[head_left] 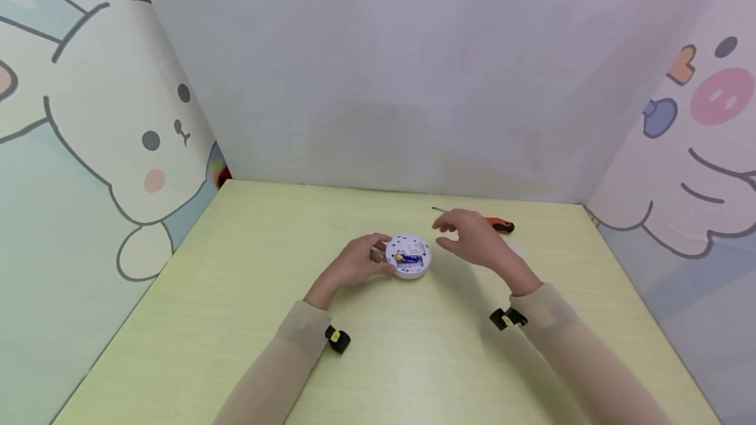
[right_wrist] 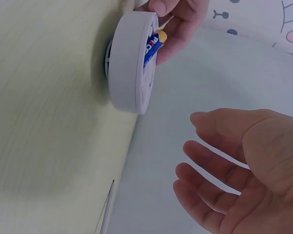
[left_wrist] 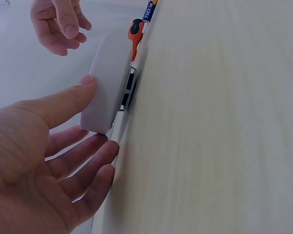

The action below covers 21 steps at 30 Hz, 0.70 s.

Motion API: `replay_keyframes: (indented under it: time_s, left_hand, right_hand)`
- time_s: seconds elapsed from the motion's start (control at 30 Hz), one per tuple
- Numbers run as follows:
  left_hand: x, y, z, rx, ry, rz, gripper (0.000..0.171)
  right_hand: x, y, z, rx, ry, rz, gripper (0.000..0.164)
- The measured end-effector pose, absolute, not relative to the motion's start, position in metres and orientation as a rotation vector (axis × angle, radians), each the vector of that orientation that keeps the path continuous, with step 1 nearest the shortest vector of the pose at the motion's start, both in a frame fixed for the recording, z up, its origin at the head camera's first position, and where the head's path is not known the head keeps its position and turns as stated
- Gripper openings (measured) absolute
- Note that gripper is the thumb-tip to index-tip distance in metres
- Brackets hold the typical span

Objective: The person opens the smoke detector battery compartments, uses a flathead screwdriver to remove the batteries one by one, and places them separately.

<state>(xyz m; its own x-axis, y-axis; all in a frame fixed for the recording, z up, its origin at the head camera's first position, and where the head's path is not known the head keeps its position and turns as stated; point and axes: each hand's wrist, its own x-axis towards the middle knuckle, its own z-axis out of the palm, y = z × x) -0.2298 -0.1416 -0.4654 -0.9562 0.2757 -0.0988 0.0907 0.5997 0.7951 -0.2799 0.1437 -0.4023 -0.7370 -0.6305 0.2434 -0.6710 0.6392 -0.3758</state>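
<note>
A round white smoke alarm (head_left: pixel 409 273) lies back side up on the table, its battery bay uncovered. In that bay sits a blue battery (right_wrist: pixel 155 47), its yellow end tilted up out of the housing. My left hand (head_left: pixel 357 259) holds the alarm's left edge between thumb and fingers, as the left wrist view also shows. To the right, my right hand (head_left: pixel 472 236) hovers above the table, fingers loosely bent, with nothing in it and apart from the alarm.
Behind my right hand lies a screwdriver (head_left: pixel 499 223) with an orange and black handle. A second battery (left_wrist: pixel 150 10) shows beyond it in the left wrist view. A small white piece (head_left: pixel 515 250) rests beside my right wrist. Printed cloth walls (head_left: pixel 378 84) enclose the table (head_left: pixel 283 228).
</note>
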Motion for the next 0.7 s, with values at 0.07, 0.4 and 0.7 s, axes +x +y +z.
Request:
replay_keyframes:
  time_s: [0.07,0.4,0.7]
  left_hand:
    - [-0.23,-0.142,-0.465,0.309,2.616,1.281,0.069]
    - [-0.231,-0.143,-0.466,0.334,2.616,1.281,0.067]
    - [-0.23,-0.143,-0.465,0.342,2.614,1.281,0.067]
  right_hand:
    - [-0.279,0.139,-0.405,1.114,-2.761,0.694,0.023]
    - [-0.274,0.12,-0.417,1.137,-2.803,0.765,0.024]
    - [-0.269,0.108,-0.426,1.181,-2.799,0.818,0.023]
